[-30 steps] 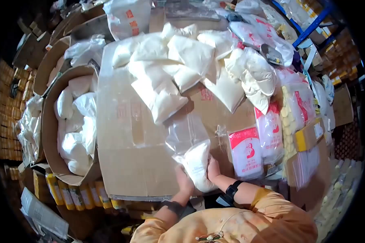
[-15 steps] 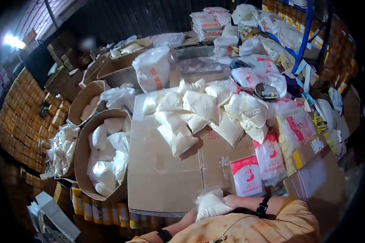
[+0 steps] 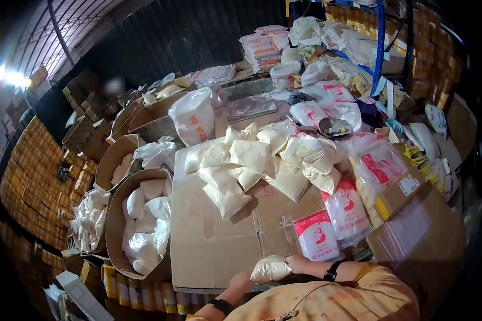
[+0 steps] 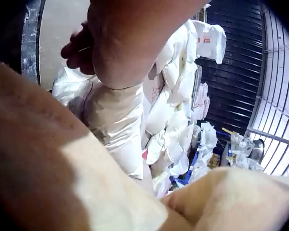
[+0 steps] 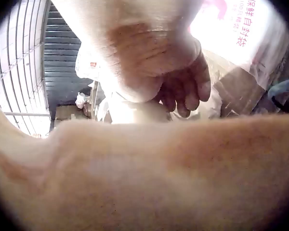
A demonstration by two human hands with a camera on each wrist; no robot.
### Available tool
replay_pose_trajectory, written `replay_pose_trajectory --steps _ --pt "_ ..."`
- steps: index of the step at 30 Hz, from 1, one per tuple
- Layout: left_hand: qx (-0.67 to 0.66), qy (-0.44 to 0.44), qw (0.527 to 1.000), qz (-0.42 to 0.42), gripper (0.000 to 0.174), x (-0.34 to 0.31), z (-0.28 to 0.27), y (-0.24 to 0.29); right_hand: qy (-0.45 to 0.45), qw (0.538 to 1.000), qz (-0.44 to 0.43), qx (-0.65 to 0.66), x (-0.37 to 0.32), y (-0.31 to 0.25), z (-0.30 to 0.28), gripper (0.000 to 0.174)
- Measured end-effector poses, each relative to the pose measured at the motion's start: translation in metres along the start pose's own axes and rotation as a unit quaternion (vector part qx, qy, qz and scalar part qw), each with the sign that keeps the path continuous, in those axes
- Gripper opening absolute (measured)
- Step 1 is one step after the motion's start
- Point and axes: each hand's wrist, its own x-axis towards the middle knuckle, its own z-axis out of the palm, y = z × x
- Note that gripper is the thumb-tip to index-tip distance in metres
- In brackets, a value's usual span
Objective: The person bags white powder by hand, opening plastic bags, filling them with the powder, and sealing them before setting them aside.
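A plump clear plastic bag of cream-white powder (image 3: 271, 269) lies sideways at the front edge of the cardboard-covered table (image 3: 214, 257), between both hands. My left hand (image 3: 242, 282) grips its left end. In the left wrist view, that hand's bent fingers (image 4: 79, 50) are by the bag's loose clear plastic, and the filled part (image 4: 118, 120) bulges below the palm. At the other end, my right hand (image 3: 297, 264) holds the bag. Its curled fingers (image 5: 185, 91) show in the right wrist view over pale plastic; the thumb is hidden.
Filled powder bags (image 3: 249, 158) are heaped across the table's back. Red-and-white packs of plastic bags (image 3: 318, 235) lie to the right. Left of the table stands a deep carton (image 3: 112, 224) holding more white bags. A white sack (image 3: 192, 115) stands behind.
The upright bag with its long clear top has been lowered towards me, then turned sideways into a compact bundle. The head view has tilted up, showing more of the room.
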Motion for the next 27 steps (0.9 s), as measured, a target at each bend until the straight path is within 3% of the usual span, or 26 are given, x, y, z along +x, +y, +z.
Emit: replay_pose_trajectory --steps 5,7,8,10,12,13,14,19,22,23,24,25,26,27 --pt "-0.009 -0.004 1.0 0.022 0.023 -0.005 0.005 -0.002 0.049 0.999 0.022 0.003 -0.021 -0.024 -0.024 0.021" --pt "0.01 0.016 0.999 0.03 0.023 -0.006 0.006 0.0 0.042 0.997 -0.024 -0.051 -0.015 -0.017 -0.018 0.025" --pt "0.029 0.025 0.997 0.073 0.024 -0.005 0.001 -0.002 0.04 0.995 -0.047 -0.079 -0.011 -0.014 -0.016 0.028" --pt "0.065 0.047 0.984 0.158 0.025 -0.011 -0.019 -0.006 0.007 0.993 -0.031 0.114 -0.01 -0.024 -0.036 0.026" --pt "-0.087 0.064 0.989 0.098 0.028 -0.034 -0.052 0.004 -0.007 0.958 -0.06 0.282 -0.026 -0.044 -0.067 0.027" --pt "-0.165 0.072 0.981 0.066 0.03 -0.048 -0.073 0.017 -0.01 0.958 -0.06 0.281 -0.036 -0.055 -0.076 0.027" --pt "-0.213 0.026 0.977 0.002 0.036 -0.06 -0.089 0.031 -0.012 0.958 -0.062 0.278 -0.044 -0.066 -0.083 0.028" --pt "-0.235 0.105 0.966 0.014 0.04 -0.068 -0.101 0.046 0.007 0.961 -0.086 0.264 -0.046 -0.074 -0.085 0.029" --pt "-0.135 0.128 0.981 0.058 0.04 -0.001 -0.05 -0.002 -0.01 0.935 0.054 0.35 -0.024 -0.055 -0.07 0.026" --pt "-0.087 0.136 0.984 0.079 0.04 0.014 -0.039 -0.014 0.062 0.969 0.034 0.238 -0.025 -0.053 -0.069 0.025" --pt "-0.138 0.099 0.985 0.028 0.039 0.006 -0.052 0.001 0.137 0.983 0.012 0.122 -0.026 -0.053 -0.07 0.024" --pt "-0.124 0.129 0.983 0.031 0.04 0.006 -0.057 0.008 0.21 0.978 -0.009 0.005 -0.03 -0.059 -0.076 0.024" --pt "-0.111 0.155 0.981 0.032 0.04 0.004 -0.056 0.012 0.233 0.972 -0.026 0.017 -0.038 -0.066 -0.082 0.023" --pt "-0.099 0.177 0.979 0.031 0.04 -0.001 -0.054 0.014 0.278 0.95 -0.136 -0.036 -0.044 -0.072 -0.087 0.024"
